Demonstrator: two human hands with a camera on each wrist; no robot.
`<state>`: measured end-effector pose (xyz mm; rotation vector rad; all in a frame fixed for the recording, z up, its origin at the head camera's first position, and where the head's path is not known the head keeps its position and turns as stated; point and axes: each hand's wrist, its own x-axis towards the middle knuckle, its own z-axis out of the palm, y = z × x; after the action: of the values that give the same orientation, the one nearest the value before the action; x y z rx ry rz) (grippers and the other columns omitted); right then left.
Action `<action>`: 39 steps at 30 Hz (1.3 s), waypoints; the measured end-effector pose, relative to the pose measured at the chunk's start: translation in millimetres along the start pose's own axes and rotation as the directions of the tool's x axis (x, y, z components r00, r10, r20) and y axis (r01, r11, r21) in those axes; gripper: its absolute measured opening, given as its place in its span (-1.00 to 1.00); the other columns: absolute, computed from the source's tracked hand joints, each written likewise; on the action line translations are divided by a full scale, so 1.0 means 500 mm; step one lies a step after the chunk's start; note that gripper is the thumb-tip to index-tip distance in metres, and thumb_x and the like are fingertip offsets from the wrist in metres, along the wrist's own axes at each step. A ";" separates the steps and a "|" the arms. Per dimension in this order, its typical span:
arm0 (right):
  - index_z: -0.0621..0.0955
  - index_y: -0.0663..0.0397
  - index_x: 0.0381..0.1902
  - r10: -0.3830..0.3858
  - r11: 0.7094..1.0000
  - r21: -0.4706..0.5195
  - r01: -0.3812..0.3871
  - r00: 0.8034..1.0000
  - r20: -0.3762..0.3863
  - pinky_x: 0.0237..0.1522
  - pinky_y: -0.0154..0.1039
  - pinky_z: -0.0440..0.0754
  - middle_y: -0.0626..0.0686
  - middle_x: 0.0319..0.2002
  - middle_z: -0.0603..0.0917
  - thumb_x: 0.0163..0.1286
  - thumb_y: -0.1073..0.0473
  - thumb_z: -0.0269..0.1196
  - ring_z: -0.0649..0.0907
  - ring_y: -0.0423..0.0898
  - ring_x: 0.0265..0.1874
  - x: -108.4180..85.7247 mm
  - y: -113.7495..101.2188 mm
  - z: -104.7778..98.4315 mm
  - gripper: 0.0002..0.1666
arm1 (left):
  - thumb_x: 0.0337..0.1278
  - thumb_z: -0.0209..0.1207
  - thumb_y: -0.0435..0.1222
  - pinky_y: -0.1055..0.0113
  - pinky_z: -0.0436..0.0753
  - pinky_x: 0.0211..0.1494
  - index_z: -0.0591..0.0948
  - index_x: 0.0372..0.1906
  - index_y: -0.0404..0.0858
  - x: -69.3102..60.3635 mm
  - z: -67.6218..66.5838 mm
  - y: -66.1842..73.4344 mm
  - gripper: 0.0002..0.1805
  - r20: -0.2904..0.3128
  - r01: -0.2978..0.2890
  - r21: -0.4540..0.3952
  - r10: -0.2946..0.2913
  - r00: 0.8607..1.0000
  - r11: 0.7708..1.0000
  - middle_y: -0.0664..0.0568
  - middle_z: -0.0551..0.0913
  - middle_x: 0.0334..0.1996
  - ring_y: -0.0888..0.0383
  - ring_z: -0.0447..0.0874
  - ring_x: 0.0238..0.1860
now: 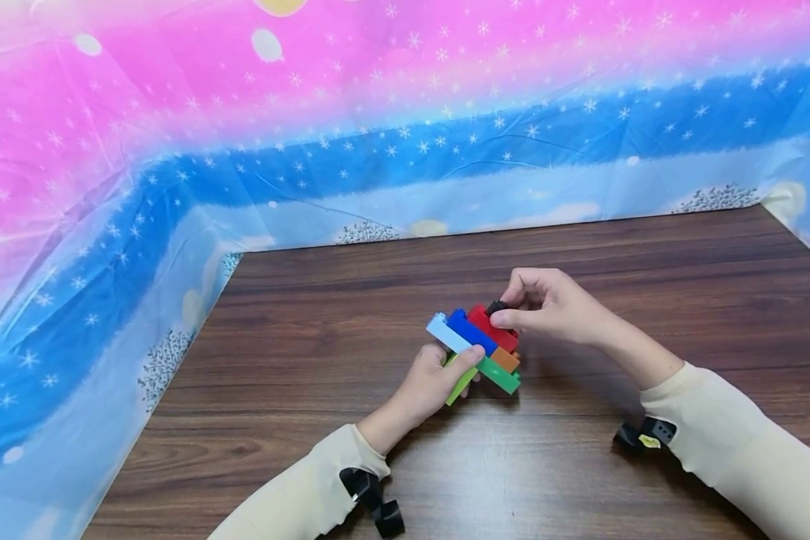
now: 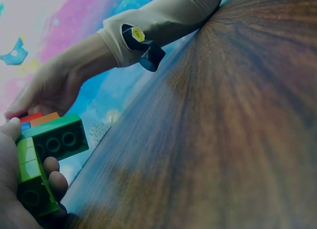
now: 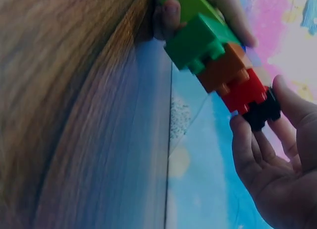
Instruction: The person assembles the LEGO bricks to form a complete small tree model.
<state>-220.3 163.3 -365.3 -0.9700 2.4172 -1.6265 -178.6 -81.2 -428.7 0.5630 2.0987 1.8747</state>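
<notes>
A stack of toy building bricks is held above the table by both hands. In the head view it runs from lime green and green through light blue, blue and orange to red. My left hand grips the lime and green end, its thumb along the side. At the red end, my right hand pinches a black brick between thumb and fingers. That black brick sits against the red one in the right wrist view. Hollow undersides of the green brick show in the left wrist view.
A dark wooden table lies beneath the hands. Behind it and along its left side hangs a pink and blue patterned cloth. Black camera mounts sit on the left wrist and right wrist.
</notes>
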 end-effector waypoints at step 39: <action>0.53 0.23 0.33 0.128 0.985 -0.128 -0.119 0.990 0.064 -0.10 -0.21 0.70 0.02 -0.09 0.73 0.41 0.23 0.45 0.70 -0.04 -0.12 -0.094 -0.019 -0.061 -0.40 | 0.30 0.17 -0.40 0.39 0.53 -0.24 0.48 0.27 -0.54 -0.007 -0.012 0.024 -0.51 -0.061 -0.169 -0.167 0.161 0.985 0.971 0.14 0.63 -0.16 0.21 0.53 -0.23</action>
<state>-190.2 210.8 -357.0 -0.8592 2.4999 -1.3923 -176.9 -87.0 -416.5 0.6765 1.9447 2.1549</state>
